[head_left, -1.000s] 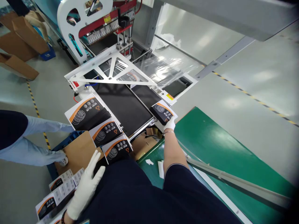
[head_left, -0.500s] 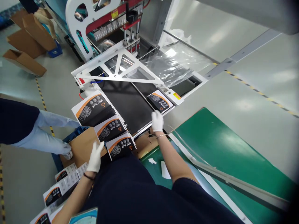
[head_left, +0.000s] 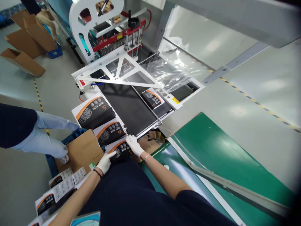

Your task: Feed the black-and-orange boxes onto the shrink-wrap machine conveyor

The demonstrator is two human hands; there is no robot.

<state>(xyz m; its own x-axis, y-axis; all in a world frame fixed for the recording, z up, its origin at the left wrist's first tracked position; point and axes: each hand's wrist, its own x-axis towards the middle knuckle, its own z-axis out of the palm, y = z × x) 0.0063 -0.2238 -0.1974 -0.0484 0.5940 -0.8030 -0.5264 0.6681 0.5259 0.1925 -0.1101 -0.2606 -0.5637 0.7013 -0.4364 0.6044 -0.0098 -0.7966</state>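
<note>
Both my hands wear white gloves and meet at the nearest black-and-orange product box (head_left: 119, 150) in a row of three at the machine's near edge. My left hand (head_left: 105, 162) touches its left corner with fingers extended. My right hand (head_left: 134, 145) grips its right edge. A second box (head_left: 108, 132) and a third box (head_left: 93, 110) lie beyond it. Another box (head_left: 151, 98) rides alone on the black conveyor belt (head_left: 127, 105), under clear plastic film (head_left: 169, 69).
A green belt table (head_left: 218, 150) runs off to the right. Several boxed products (head_left: 58, 188) and an open cardboard carton (head_left: 81, 150) sit low on the left. Another person's legs (head_left: 35, 135) stand at left. Cardboard cartons (head_left: 25, 40) lie on the floor behind.
My right hand let go of the box on the belt and came back to the nearest box. The released box travelled further along the belt. My left hand moved up to the nearest box.
</note>
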